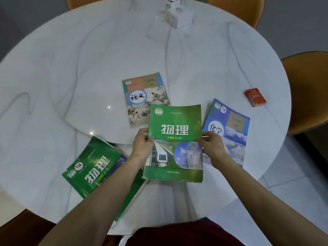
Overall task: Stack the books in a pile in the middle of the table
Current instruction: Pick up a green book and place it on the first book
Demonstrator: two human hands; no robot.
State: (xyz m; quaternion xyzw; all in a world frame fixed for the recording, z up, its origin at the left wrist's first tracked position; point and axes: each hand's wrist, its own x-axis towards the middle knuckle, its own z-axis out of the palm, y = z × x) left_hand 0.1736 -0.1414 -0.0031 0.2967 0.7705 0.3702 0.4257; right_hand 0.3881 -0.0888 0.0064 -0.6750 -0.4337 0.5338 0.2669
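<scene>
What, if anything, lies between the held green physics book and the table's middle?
Nothing visible. The green physics book, held by left hand and right hand, already overlaps the Chinese-language book lying mid-table; only bare table surrounds it.

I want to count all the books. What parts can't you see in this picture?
Head view only:
- Dark green book: right side hidden by the left forearm.
- Blue book: left part hidden by the right hand and the held green book.
- Whether more books lie under the dark green book: cannot tell.
- White box: blurred, cut off by the top edge.

Both arms outstretched, left hand [142, 146] and right hand [212, 145] gripping.
</scene>
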